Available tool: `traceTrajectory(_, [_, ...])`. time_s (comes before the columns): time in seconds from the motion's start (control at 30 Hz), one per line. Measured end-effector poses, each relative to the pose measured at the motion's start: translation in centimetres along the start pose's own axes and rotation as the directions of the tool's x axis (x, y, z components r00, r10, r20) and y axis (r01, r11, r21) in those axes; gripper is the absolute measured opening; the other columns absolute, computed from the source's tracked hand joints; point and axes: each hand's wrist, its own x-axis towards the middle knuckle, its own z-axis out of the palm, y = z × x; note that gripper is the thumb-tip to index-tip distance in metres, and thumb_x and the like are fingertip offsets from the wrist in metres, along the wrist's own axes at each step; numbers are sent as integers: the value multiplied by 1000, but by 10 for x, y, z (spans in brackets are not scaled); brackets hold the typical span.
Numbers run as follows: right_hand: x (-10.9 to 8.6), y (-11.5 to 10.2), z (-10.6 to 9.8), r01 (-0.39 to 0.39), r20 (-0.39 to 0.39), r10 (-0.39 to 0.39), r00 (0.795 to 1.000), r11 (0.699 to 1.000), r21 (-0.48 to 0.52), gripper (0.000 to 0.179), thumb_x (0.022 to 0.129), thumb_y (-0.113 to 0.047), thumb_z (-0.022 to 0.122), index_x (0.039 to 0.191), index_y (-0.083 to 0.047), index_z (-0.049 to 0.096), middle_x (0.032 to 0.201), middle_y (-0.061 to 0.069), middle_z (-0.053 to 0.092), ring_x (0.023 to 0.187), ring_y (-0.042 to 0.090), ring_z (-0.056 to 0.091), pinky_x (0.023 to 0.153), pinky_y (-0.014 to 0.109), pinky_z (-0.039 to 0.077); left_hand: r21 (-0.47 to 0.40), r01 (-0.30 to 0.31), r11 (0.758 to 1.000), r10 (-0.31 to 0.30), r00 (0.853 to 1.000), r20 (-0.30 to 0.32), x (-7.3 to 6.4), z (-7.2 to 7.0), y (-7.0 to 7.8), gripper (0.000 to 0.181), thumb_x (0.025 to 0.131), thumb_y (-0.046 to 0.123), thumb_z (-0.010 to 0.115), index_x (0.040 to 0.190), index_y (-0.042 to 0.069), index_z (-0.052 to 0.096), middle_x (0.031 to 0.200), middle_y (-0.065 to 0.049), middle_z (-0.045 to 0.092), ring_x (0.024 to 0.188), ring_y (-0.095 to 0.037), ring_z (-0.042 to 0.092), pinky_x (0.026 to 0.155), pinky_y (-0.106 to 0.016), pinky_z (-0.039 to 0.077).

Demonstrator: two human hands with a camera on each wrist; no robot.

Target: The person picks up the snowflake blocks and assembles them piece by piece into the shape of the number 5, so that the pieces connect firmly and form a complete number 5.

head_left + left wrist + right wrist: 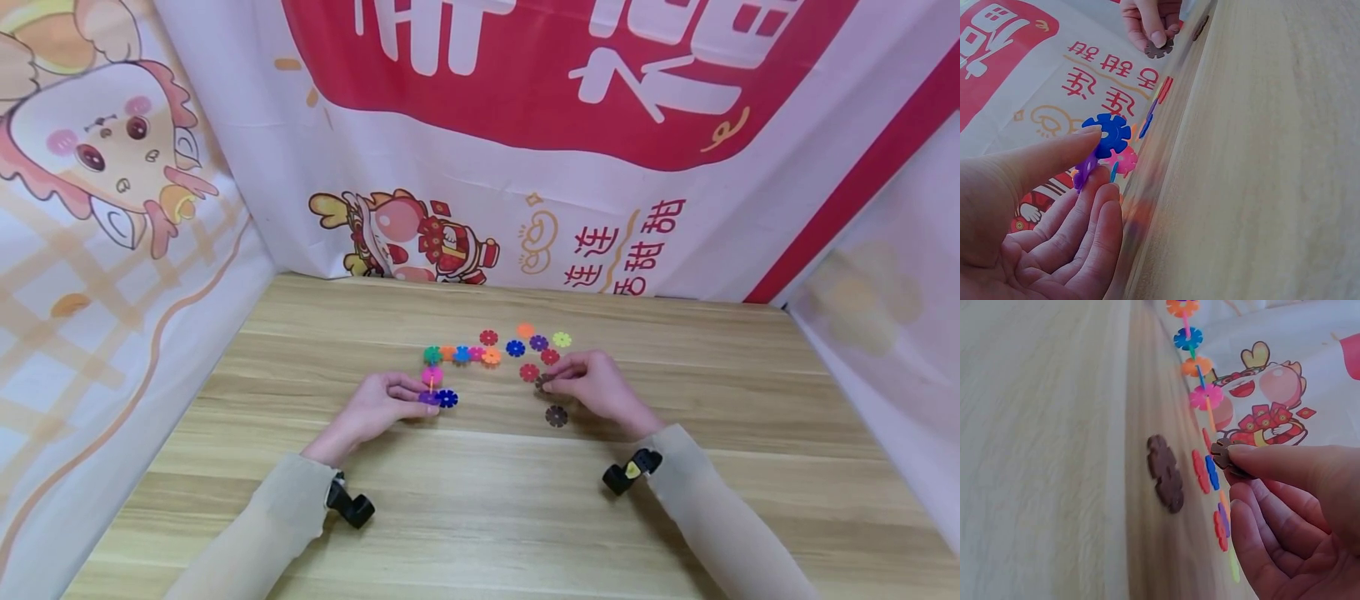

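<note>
My left hand pinches a purple snowflake disc at the near end of a joined chain. A dark blue disc is slotted onto that end, beside the thumb tip. From there the chain runs back through a pink disc to a green disc, then rightward to an orange disc. Over the loose pieces, my right hand holds a brown snowflake disc between thumb and fingers. A second brown disc lies on the table just below that hand in the head view.
Several loose discs lie between the chain and my right hand, among them a red disc, a blue disc and a yellow-green disc. Printed cloth stands behind the wooden table and along its sides.
</note>
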Motion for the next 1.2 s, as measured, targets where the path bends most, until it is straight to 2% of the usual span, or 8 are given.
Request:
traceTrajectory(0.27, [0,-11,5,-37,4,37,999,999,25,11,87,-29,84,96,-24,81,100,-2,72,89,24,61,78,37,51,-2,-1,1000,1,1000,1,0,0,0,50,79,29,90,116,2,68,104,-7,72,97,-23,66,91,-44,51])
traceTrajectory(0.57, [-2,-20,20,42,17,-43,999,997,68,10,87,-29,84,95,-24,82,101,-1,71,91,24,62,77,39,54,-8,-4,1000,4,1000,-1,1,0,-1,50,79,28,90,116,2,68,103,-7,72,96,-22,67,91,-43,51])
traceTrajectory(0.8, [0,-26,33,78,23,-81,996,993,84,14,86,-29,85,95,-19,82,99,-1,71,89,20,65,77,36,55,-5,-10,1000,10,1000,-6,2,1,-1,48,79,27,90,114,2,69,102,-6,73,95,-22,67,90,-43,51])
traceTrajectory(0.97, [-1,-32,41,75,50,-82,995,988,134,15,86,-30,85,95,-19,81,94,-2,74,83,20,68,72,35,55,-4,-10,1000,10,1000,-8,2,1,-2,48,78,27,91,114,2,69,102,-6,73,95,-22,67,91,-44,51])
traceTrajectory(1.2, [1,-38,54,38,120,-72,990,964,263,19,89,-27,83,101,-13,81,92,3,77,72,27,68,65,36,58,-1,-23,1000,23,1000,-8,2,1,-2,48,78,26,91,114,2,69,102,-6,72,95,-22,67,91,-44,51])
